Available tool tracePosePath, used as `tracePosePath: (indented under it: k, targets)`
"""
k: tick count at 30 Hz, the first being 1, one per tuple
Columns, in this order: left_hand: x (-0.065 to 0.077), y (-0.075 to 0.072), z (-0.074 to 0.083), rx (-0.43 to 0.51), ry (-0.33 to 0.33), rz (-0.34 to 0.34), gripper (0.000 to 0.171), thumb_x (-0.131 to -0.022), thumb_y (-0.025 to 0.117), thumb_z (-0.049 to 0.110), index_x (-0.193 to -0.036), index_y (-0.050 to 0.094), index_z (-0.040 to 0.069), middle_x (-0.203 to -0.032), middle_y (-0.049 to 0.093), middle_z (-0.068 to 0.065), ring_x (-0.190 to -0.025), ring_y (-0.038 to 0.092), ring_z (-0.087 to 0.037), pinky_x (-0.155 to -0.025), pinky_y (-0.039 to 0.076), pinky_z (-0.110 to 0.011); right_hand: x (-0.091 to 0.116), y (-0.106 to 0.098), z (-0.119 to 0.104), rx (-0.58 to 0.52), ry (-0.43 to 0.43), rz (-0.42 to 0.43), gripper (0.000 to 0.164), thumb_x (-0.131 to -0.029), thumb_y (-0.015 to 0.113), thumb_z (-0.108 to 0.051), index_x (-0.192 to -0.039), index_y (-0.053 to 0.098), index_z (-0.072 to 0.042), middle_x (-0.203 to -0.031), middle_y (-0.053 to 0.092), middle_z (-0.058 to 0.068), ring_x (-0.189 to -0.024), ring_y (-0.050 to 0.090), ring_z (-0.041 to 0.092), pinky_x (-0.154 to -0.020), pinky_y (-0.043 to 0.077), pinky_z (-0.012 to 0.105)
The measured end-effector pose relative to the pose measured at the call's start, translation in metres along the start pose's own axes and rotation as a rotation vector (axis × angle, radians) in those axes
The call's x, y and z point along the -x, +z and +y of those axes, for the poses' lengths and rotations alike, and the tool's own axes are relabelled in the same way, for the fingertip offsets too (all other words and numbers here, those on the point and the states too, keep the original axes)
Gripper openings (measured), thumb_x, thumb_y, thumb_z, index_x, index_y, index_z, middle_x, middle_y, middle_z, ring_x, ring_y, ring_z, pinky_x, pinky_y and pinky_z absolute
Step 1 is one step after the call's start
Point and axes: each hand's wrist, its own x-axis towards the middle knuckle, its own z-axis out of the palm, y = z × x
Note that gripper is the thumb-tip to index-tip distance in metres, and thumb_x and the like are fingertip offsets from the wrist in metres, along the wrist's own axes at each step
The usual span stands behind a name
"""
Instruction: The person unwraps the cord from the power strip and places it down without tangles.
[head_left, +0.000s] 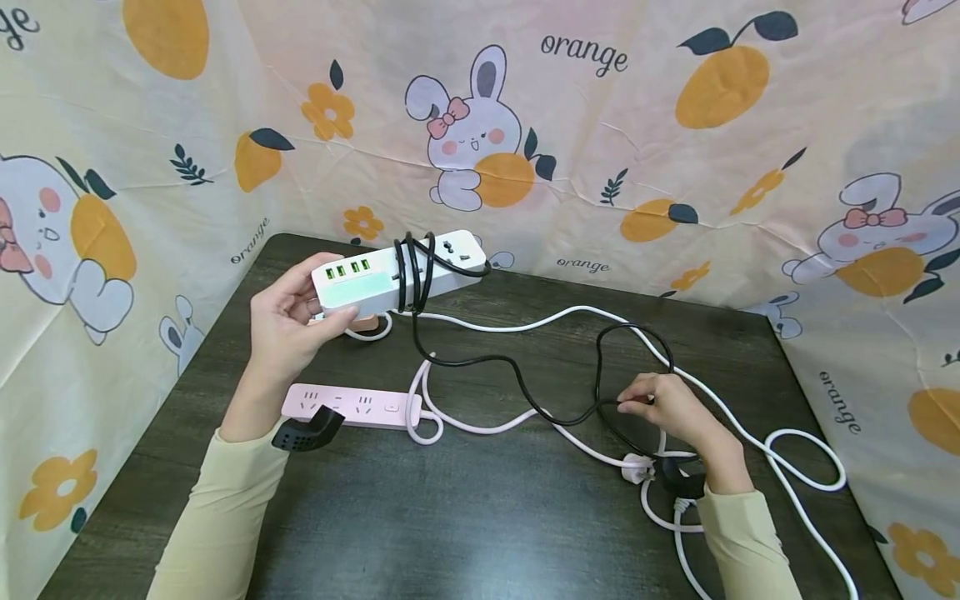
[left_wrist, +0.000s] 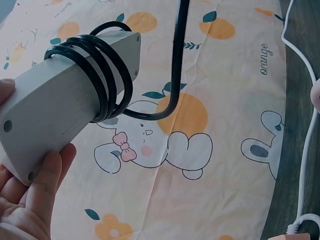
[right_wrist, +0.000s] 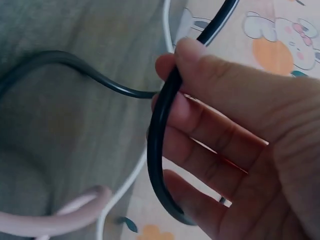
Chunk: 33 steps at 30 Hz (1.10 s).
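Observation:
My left hand grips one end of a white power strip, raised over the back left of the table. Several turns of black cord are wound round the strip's middle; the left wrist view shows its plain underside with the same loops. From there the cord hangs down and runs right to my right hand. Between thumb and fingertips, that hand pinches the black cord, which makes a loose loop beside it.
A pink power strip lies below my left wrist, its pink cord running right to a plug. A long white cord crosses the back and curls down the right side. Printed cloth hangs behind the dark table.

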Motion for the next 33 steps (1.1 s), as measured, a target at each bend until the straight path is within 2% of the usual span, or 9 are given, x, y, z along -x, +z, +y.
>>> tracePosePath:
  k: [6, 15, 19, 24, 28, 33]
  targets:
    - [0.001, 0.002, 0.002, 0.030, -0.018, -0.022, 0.050, -0.067, 0.059, -0.028, -0.115, 0.051, -0.021, -0.102, 0.065, -0.009, -0.087, 0.065, -0.016, -0.069, 0.054, -0.025, -0.001, 0.010, 0.003, 0.020, 0.069, -0.062, 0.004, -0.074, 0.076, -0.006, -0.077, 0.073, -0.006, -0.073, 0.064, -0.005, -0.063, 0.056, 0.007, -0.054, 0.044, 0.026]
    - [0.000, 0.005, 0.001, 0.073, -0.038, -0.027, 0.049, -0.067, 0.058, -0.029, -0.114, 0.053, -0.018, -0.101, 0.064, -0.011, -0.084, 0.066, -0.017, -0.065, 0.055, -0.025, -0.003, 0.022, 0.010, 0.066, 0.122, -0.073, 0.005, -0.074, 0.077, -0.006, -0.077, 0.073, -0.009, -0.074, 0.066, -0.004, -0.065, 0.058, 0.011, -0.056, 0.045, 0.029]
    - [-0.001, 0.005, 0.000, 0.065, -0.036, -0.027, 0.049, -0.066, 0.059, -0.029, -0.114, 0.053, -0.020, -0.101, 0.065, -0.010, -0.084, 0.066, -0.016, -0.065, 0.054, -0.024, -0.006, 0.021, 0.007, 0.020, 0.165, -0.113, 0.007, -0.075, 0.075, -0.003, -0.080, 0.072, -0.007, -0.073, 0.065, -0.003, -0.065, 0.056, 0.008, -0.057, 0.046, 0.028]
    - [-0.002, 0.005, 0.000, 0.070, -0.034, -0.029, 0.050, -0.065, 0.058, -0.030, -0.114, 0.053, -0.020, -0.101, 0.065, -0.010, -0.085, 0.066, -0.016, -0.066, 0.054, -0.024, -0.010, 0.016, -0.002, -0.052, 0.193, -0.169, 0.014, -0.075, 0.064, 0.006, -0.086, 0.069, -0.002, -0.078, 0.064, 0.001, -0.070, 0.057, 0.012, -0.062, 0.049, 0.030]
    - [-0.003, 0.005, -0.001, 0.061, -0.039, -0.029, 0.051, -0.065, 0.058, -0.030, -0.114, 0.053, -0.020, -0.101, 0.066, -0.008, -0.086, 0.065, -0.015, -0.068, 0.054, -0.023, -0.015, 0.016, -0.008, -0.047, 0.183, -0.141, 0.014, -0.077, 0.062, 0.004, -0.088, 0.069, -0.001, -0.082, 0.064, 0.004, -0.075, 0.060, 0.017, -0.067, 0.050, 0.036]
    - [-0.003, 0.005, -0.001, 0.071, -0.053, -0.037, 0.052, -0.065, 0.058, -0.030, -0.115, 0.055, -0.017, -0.101, 0.066, -0.007, -0.087, 0.066, -0.015, -0.069, 0.054, -0.023, -0.027, 0.022, -0.018, -0.043, 0.112, -0.015, 0.009, -0.083, 0.066, -0.001, -0.091, 0.069, 0.000, -0.085, 0.066, 0.005, -0.079, 0.063, 0.021, -0.071, 0.052, 0.039]
